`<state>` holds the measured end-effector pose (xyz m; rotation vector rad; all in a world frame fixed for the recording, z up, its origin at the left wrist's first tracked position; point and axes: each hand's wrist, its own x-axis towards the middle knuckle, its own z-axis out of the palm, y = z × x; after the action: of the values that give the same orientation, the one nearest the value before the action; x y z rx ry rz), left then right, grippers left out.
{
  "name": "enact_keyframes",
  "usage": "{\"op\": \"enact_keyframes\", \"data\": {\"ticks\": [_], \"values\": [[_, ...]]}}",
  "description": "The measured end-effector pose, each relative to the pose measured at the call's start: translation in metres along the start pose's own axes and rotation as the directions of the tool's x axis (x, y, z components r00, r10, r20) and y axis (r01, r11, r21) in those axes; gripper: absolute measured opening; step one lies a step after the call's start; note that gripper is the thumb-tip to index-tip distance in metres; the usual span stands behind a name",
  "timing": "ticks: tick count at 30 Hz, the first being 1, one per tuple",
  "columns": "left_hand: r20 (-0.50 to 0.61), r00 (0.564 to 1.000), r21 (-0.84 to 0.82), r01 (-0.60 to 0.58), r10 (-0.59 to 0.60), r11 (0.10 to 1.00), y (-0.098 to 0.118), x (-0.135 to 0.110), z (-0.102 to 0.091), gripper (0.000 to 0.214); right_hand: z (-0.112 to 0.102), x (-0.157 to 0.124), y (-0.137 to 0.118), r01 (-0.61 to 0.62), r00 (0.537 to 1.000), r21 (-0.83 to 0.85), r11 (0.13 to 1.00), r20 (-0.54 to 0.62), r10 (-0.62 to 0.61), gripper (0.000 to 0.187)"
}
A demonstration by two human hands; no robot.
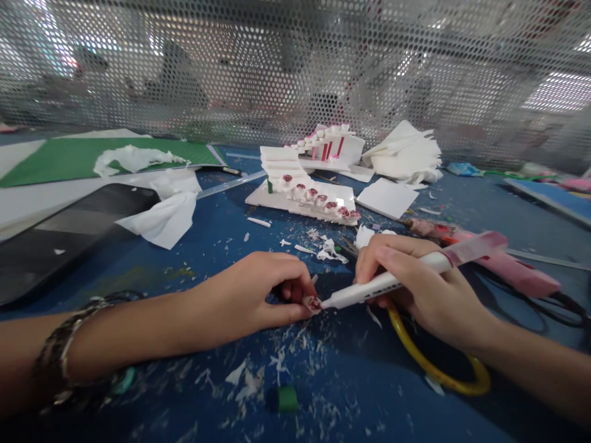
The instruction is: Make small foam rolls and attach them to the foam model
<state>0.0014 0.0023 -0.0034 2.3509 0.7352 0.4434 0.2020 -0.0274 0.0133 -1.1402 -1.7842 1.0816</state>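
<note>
Between thumb and fingertips, my left hand (272,292) pinches a small white foam piece (313,304) with dark red marks on it. My right hand (425,283) grips a white marker (383,285) with a clear reddish end, and its tip touches the marked piece. Beyond my hands stands a white foam staircase model (300,191). A row of small white pieces topped with dark red swirls runs along its base. Behind it is a second white model (332,147) with red posts.
A pink hot tool (512,264) with a black cord lies at right, near a yellow ring (443,375). A black tablet-like slab (74,234), crumpled tissue (166,209) and a green sheet (60,159) are at left. White scraps litter the blue table (184,394); perforated metal (231,67) rises behind.
</note>
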Motion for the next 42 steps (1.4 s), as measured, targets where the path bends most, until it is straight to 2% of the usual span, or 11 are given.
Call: {"op": "enact_keyframes", "data": {"ticks": [15, 27, 42], "values": [[-0.010, 1.000, -0.075, 0.020, -0.020, 0.997, 0.0033, -0.0011, 0.0008, 0.004, -0.0017, -0.0017, 0.0017, 0.003, 0.998, -0.022, 1.000, -0.063, -0.005, 0.033], [-0.009, 0.999, -0.062, 0.034, -0.035, 0.997, 0.0025, -0.0019, 0.0014, 0.003, -0.0015, -0.0016, 0.0002, -0.009, 1.000, 0.003, 1.000, -0.005, 0.009, 0.032], [-0.003, 0.999, -0.048, 0.038, -0.038, 0.998, 0.0038, -0.0015, 0.0003, 0.002, -0.0004, -0.0011, -0.0008, -0.008, 1.000, -0.004, 1.000, -0.009, 0.008, 0.031]]}}
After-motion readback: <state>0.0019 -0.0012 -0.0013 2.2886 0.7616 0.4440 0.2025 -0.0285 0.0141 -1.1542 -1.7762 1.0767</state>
